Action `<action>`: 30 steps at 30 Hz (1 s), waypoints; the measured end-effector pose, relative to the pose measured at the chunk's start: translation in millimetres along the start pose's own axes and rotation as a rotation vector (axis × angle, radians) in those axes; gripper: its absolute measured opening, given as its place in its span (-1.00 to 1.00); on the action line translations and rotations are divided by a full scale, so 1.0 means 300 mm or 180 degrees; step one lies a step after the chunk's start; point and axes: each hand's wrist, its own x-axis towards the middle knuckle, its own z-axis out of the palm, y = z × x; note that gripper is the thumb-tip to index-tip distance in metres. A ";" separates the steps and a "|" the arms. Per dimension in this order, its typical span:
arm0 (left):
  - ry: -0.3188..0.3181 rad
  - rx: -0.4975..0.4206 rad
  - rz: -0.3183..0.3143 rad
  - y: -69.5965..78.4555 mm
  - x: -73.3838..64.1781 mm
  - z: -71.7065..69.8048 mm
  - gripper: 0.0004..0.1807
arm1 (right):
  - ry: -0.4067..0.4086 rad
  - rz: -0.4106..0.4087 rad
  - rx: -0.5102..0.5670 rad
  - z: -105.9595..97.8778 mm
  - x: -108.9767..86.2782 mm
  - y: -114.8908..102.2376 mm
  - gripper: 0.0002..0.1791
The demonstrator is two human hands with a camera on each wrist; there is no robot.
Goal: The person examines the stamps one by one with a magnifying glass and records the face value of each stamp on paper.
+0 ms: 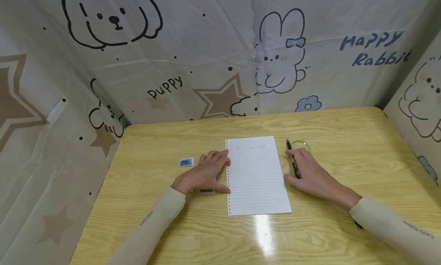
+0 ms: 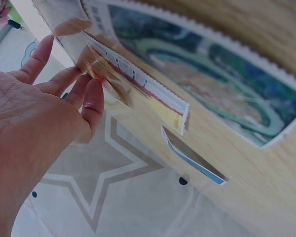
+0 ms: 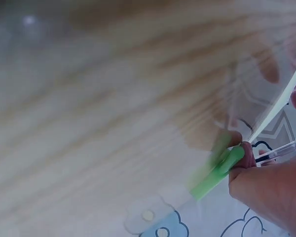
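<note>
A lined sheet of paper (image 1: 256,177) with punched holes along its left side lies on the table, faint writing near its top. My left hand (image 1: 208,171) is spread at that holed edge, with fingertips and thumb touching it. Under and beside this hand lie several postage stamps, among them a blue one (image 1: 187,162) and a large green-blue one (image 2: 202,69); a red-and-yellow stamp (image 2: 160,101) shows near the fingers. My right hand (image 1: 308,173), beside the sheet's right edge, holds a black pen (image 1: 293,163) between fingers and thumb. Its grip is partly hidden.
A green loop-shaped item (image 1: 303,142) lies just beyond the right hand. The wooden table (image 1: 344,142) meets printed cloth (image 1: 213,35) behind and at both sides. Light glares off the tabletop below the sheet.
</note>
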 end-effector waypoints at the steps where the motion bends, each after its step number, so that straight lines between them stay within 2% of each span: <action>1: -0.0003 -0.0002 -0.0006 0.000 0.000 0.001 -0.16 | -0.0002 -0.0010 -0.0037 0.001 0.000 0.003 -0.26; 9: -0.0037 0.0017 -0.0031 -0.005 0.003 0.007 -0.16 | -0.0004 -0.0142 -0.0275 0.006 0.003 0.021 -0.26; 23: -0.0003 -0.0005 -0.0014 -0.001 -0.001 0.000 -0.16 | -0.0074 -0.0212 -0.0397 0.016 0.017 0.037 -0.21; 30: 0.0000 -0.0025 -0.0011 0.003 -0.004 -0.002 -0.16 | 0.0000 -0.0352 -0.0534 0.025 0.018 0.050 -0.28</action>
